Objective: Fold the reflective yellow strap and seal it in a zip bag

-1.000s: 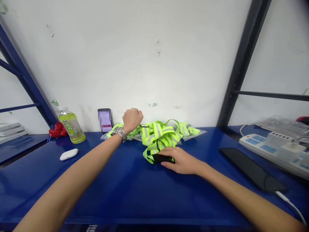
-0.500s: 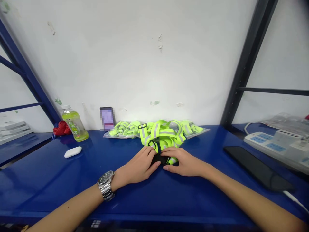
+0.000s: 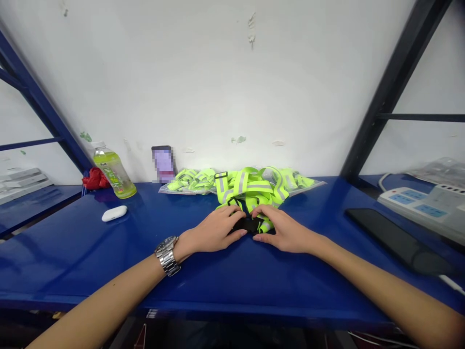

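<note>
Hands: both reach forward over the blue shelf [image 3: 109, 261], forearms stretched out and converging on a black buckle [image 3: 249, 225].
Left hand [image 3: 214, 231]: palm down, fingers loosely curled, fingertips pressed on the buckle's left end; a metal wristwatch [image 3: 167, 255] sits on the wrist.
Right hand [image 3: 285, 231]: palm down, fingers curled over the buckle's right end, thumb tucked against it; how firmly it grips cannot be told.
Black buckle: lies on the shelf between the two hands, at the near edge of the reflective strap bundle [image 3: 250, 189].
Strap bundle: neon yellow with grey stripes, heaped just behind the buckle; bagged straps [image 3: 189, 180] lie behind and left of it, against the wall.
Bottle [image 3: 112, 170]: far left of the buckle, green drink, label print too small to read.
Phone [image 3: 163, 164]: leans on the wall behind and left of the buckle, screen blurred.
White case [image 3: 114, 213]: well left of the buckle.
Power strip [image 3: 421, 209]: far right of the buckle, no legible marking.
</note>
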`<action>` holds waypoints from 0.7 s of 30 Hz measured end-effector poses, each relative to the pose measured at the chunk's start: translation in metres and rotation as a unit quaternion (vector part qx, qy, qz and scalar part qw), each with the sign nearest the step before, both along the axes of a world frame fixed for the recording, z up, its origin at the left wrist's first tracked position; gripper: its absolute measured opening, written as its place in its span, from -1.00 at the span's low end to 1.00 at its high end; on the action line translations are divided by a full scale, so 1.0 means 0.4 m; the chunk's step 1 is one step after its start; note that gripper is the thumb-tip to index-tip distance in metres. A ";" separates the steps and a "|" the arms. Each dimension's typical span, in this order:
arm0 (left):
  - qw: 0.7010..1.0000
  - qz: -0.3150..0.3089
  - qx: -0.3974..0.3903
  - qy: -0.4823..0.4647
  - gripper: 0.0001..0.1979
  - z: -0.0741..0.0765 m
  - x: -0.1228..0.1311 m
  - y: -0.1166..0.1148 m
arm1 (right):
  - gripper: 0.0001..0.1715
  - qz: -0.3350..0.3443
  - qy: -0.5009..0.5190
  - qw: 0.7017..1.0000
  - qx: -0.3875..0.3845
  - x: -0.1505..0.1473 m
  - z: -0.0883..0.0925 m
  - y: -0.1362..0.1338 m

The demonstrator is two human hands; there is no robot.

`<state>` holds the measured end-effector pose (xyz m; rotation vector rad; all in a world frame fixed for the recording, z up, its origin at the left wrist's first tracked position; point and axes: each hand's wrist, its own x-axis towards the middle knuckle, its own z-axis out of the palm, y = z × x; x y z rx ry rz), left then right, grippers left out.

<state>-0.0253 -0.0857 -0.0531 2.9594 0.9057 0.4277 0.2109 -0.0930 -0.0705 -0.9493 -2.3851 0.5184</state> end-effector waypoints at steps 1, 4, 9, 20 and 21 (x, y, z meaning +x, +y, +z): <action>1.000 -0.001 0.001 -0.006 -0.70 -0.001 -0.001 0.000 | -0.56 0.001 0.002 1.000 -0.001 -0.001 0.000 0.000; 1.000 0.000 -0.002 -0.029 -0.73 -0.007 -0.003 -0.003 | -0.59 0.000 0.008 1.000 0.007 -0.003 -0.002 -0.003; 0.998 0.005 -0.008 -0.057 -0.70 -0.015 0.000 -0.013 | -0.61 0.004 0.010 0.999 0.051 -0.008 0.003 -0.014; 0.999 -0.028 0.027 -0.037 -0.68 -0.010 0.005 -0.017 | -0.59 0.003 0.014 0.998 0.055 -0.010 0.005 -0.013; 0.999 -0.030 0.033 -0.029 -0.68 -0.008 0.006 -0.017 | -0.59 0.004 0.012 0.999 0.051 -0.012 0.006 -0.013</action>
